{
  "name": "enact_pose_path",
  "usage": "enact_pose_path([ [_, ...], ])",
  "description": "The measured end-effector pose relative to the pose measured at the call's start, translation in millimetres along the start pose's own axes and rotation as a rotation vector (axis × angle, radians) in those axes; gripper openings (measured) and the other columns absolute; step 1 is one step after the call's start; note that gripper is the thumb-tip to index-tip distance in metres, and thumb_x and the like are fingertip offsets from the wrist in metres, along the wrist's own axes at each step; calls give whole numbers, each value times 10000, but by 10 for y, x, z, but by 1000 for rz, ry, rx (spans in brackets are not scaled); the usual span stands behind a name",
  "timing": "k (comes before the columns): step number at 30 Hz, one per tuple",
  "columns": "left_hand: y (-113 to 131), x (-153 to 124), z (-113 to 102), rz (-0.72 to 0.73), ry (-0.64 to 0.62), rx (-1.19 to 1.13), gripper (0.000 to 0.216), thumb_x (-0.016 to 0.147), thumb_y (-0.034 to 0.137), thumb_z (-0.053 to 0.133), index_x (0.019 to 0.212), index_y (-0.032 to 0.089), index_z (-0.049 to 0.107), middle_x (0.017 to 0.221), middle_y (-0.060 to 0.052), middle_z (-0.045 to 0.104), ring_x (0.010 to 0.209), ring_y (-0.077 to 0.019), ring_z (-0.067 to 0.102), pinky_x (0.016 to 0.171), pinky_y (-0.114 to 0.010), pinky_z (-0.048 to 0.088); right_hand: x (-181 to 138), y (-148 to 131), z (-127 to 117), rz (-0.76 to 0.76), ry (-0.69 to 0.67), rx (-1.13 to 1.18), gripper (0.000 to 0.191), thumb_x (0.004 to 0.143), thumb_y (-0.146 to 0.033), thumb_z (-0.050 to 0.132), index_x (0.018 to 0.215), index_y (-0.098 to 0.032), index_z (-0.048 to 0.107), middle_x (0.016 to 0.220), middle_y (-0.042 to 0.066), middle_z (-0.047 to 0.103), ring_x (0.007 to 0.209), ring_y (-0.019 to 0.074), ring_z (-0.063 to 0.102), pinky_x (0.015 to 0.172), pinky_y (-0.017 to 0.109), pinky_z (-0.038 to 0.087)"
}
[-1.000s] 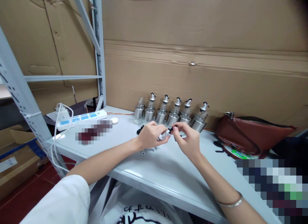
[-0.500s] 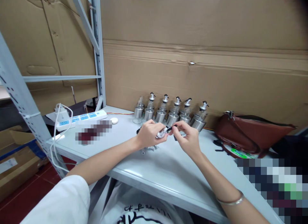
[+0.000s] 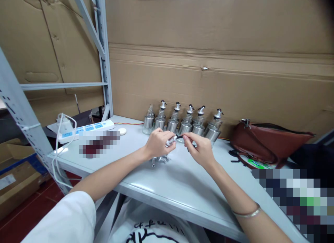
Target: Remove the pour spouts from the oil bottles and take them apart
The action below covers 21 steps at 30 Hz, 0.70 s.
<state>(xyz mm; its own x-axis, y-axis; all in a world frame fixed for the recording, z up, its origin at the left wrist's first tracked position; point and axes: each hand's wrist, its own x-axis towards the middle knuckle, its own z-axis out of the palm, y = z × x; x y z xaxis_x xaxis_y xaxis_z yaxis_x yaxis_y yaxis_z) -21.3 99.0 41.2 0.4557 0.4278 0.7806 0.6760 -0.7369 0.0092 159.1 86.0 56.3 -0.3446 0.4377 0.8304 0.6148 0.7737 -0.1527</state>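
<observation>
My left hand [image 3: 158,144] is closed round a small silver pourer cap [image 3: 169,142] held just above the grey table [image 3: 182,187]. My right hand [image 3: 199,149] pinches a small black part [image 3: 180,136] at the tip of that cap. The two hands meet in front of a row of several glass-and-steel oil bottles [image 3: 186,123] with pourer tops. A few small metal parts [image 3: 159,160] lie on the table under my left hand.
A brown leather bag [image 3: 268,142] lies at the right against the cardboard wall. A white power strip [image 3: 86,128] with cable sits at the left, beside a small white round object [image 3: 122,131]. A grey shelf upright [image 3: 103,55] stands at the back left.
Both hands have stayed together on the cap and shifted slightly up and left in the picture as the view moved. The grip looks the same.
</observation>
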Motion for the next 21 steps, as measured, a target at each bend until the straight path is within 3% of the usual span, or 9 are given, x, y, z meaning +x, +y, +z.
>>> enact_pose_path([
  [6,18,6,-14,16,36,-21,171,815,320,448,719,187,499,629,4,598,548,-124,508,635,-289,359,2,22,-6,-5,25,-6,218,870,-258,447,749,-175,607,575,14,617,477,114,541,495,226,420],
  [10,7,20,-27,10,58,3,243,818,312,440,605,196,427,535,22,526,498,-114,456,616,-281,347,2,49,-10,-10,-99,-49,274,871,-257,441,641,-177,565,533,-2,566,465,104,497,481,227,390],
  [15,-38,22,2,-24,62,-24,279,809,302,460,566,194,377,501,37,482,477,-105,413,603,-263,340,12,109,1,-42,-154,43,189,876,-260,480,890,-173,647,804,56,647,696,136,597,579,232,464],
  [19,-78,25,31,-36,-4,-41,266,826,325,459,601,186,433,543,32,528,497,-104,441,616,-254,343,51,237,-45,-79,-132,99,206,865,-294,521,835,-184,693,842,59,667,731,139,616,656,248,489],
  [21,-102,30,35,-50,-46,-18,264,834,351,464,632,181,471,579,22,566,524,-109,473,632,-256,344,68,366,-109,-24,-173,58,227,860,-308,520,812,-185,705,812,52,673,683,135,610,642,250,482],
])
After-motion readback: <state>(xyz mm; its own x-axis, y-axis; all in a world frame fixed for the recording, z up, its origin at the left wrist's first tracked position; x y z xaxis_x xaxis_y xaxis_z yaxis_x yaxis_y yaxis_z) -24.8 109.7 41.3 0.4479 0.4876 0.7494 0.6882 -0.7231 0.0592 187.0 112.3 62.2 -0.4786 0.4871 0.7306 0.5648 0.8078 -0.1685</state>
